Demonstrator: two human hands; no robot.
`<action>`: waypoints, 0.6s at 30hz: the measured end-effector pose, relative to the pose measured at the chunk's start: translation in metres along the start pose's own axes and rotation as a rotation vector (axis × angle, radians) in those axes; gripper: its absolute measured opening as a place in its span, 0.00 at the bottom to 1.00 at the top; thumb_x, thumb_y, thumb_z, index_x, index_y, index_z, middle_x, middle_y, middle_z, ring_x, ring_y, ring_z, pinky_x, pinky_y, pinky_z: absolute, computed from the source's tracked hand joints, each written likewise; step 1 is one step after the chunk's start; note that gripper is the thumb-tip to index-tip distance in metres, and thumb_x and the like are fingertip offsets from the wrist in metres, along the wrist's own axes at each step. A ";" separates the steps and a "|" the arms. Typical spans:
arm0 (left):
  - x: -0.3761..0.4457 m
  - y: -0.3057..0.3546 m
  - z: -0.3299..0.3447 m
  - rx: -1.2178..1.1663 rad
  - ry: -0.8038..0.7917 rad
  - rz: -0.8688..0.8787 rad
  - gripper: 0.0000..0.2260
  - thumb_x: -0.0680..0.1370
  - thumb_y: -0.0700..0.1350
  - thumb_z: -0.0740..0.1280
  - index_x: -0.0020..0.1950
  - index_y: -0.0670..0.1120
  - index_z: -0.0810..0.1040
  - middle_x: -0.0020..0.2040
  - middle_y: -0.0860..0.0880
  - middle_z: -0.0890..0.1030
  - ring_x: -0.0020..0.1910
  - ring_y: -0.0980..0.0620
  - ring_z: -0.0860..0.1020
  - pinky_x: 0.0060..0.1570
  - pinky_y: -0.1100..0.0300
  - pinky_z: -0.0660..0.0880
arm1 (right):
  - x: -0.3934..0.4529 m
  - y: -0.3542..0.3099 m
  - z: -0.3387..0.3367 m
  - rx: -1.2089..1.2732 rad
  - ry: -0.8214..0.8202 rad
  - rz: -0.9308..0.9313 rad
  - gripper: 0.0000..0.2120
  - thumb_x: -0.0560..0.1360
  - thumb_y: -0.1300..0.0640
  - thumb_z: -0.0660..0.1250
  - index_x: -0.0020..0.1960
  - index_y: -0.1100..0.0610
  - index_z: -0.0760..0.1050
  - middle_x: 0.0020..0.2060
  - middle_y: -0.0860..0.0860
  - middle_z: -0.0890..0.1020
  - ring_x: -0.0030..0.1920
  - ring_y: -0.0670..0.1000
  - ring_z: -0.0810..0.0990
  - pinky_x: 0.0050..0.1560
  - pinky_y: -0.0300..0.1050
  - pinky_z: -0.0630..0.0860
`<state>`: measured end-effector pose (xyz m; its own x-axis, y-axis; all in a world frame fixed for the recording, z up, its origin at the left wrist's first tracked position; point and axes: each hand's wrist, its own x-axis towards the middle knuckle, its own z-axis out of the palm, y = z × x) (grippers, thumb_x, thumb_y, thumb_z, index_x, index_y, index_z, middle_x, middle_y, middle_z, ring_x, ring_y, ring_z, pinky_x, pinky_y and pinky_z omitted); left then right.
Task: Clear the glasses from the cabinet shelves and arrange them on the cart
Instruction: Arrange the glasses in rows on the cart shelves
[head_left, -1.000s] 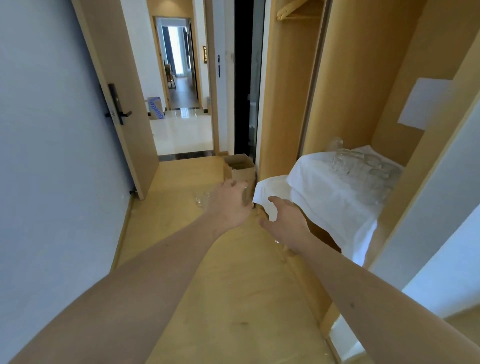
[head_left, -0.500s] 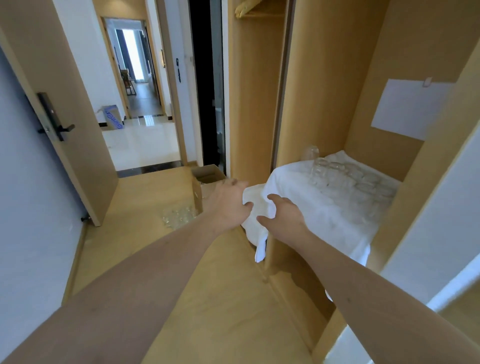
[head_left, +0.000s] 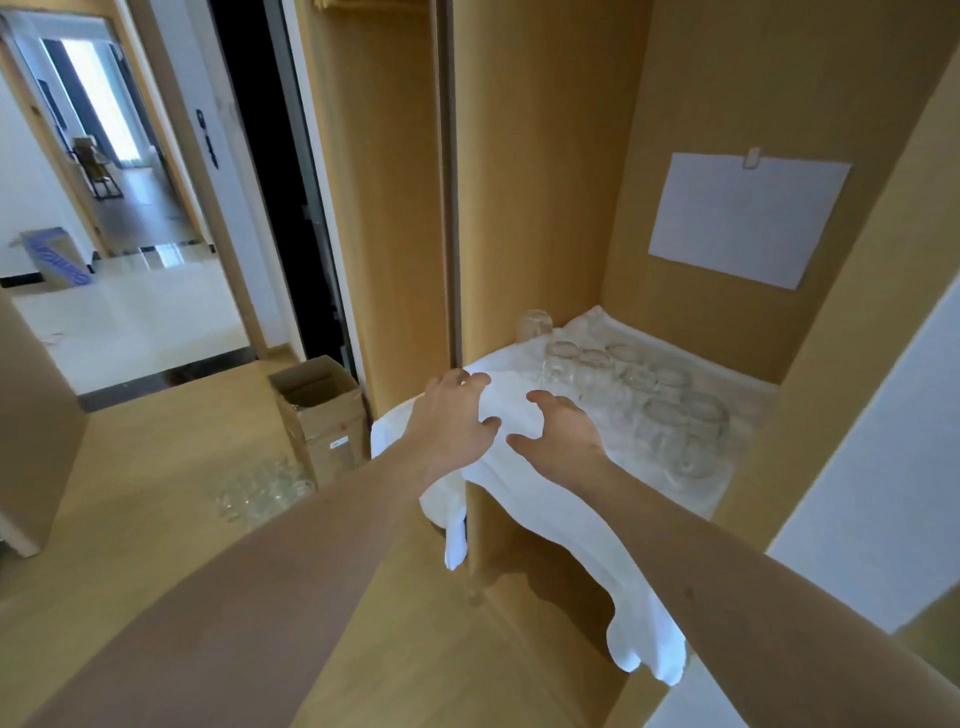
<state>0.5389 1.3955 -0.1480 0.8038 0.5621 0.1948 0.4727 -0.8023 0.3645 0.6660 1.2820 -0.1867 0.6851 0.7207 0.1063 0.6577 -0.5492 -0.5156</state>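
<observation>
At the far left, an open doorway shows a pale tiled floor with a blue-printed box (head_left: 57, 257) leaning against the wall. On the wooden floor (head_left: 156, 519) nearer in, a cluster of clear glasses (head_left: 260, 488) stands just beside an open cardboard carton (head_left: 322, 410), which sits against the cabinet side panel (head_left: 400, 208).

The left hand (head_left: 457, 421) reaches forward over the front left corner of the shelf, its fingers (head_left: 475, 379) spread apart and slightly bent, lying on the white cloth (head_left: 550, 499) that covers the shelf; whether they press the cloth or only brush it cannot be told. Just to its right, the right hand (head_left: 561, 436) hovers over or touches the same cloth, fingers apart and curled a little, holding nothing. The cloth hangs over the shelf's front edge, one corner drooping at the left and a longer fold trailing down at the right.

Further right and deeper on the shelf, a group of clear shelf glasses (head_left: 639, 395) stands on the cloth in close rows, with one more at the back left corner. On the cabinet's back wall above them a white sheet of paper (head_left: 743, 218) hangs from a small clip.
</observation>
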 end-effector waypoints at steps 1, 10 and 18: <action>0.010 -0.001 0.002 0.006 -0.007 0.017 0.27 0.80 0.52 0.67 0.77 0.48 0.66 0.73 0.44 0.70 0.71 0.43 0.68 0.67 0.49 0.70 | 0.007 0.002 0.000 0.003 0.010 0.011 0.33 0.75 0.44 0.70 0.77 0.49 0.64 0.69 0.52 0.74 0.66 0.55 0.74 0.61 0.47 0.74; 0.106 -0.028 0.007 -0.018 -0.042 0.171 0.25 0.79 0.52 0.68 0.75 0.47 0.69 0.70 0.45 0.72 0.68 0.43 0.69 0.63 0.47 0.73 | 0.076 0.004 0.006 0.056 0.123 0.156 0.34 0.74 0.45 0.72 0.77 0.51 0.65 0.70 0.52 0.74 0.69 0.56 0.73 0.65 0.50 0.74; 0.191 -0.064 0.005 -0.031 -0.117 0.325 0.21 0.78 0.52 0.68 0.69 0.48 0.74 0.61 0.45 0.76 0.63 0.42 0.72 0.58 0.45 0.75 | 0.136 -0.017 0.019 0.007 0.194 0.303 0.34 0.75 0.44 0.71 0.77 0.49 0.64 0.69 0.52 0.74 0.67 0.55 0.74 0.61 0.47 0.75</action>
<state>0.6637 1.5527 -0.1382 0.9472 0.2503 0.2004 0.1759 -0.9281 0.3283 0.7419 1.3974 -0.1795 0.8961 0.4309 0.1069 0.4134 -0.7223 -0.5544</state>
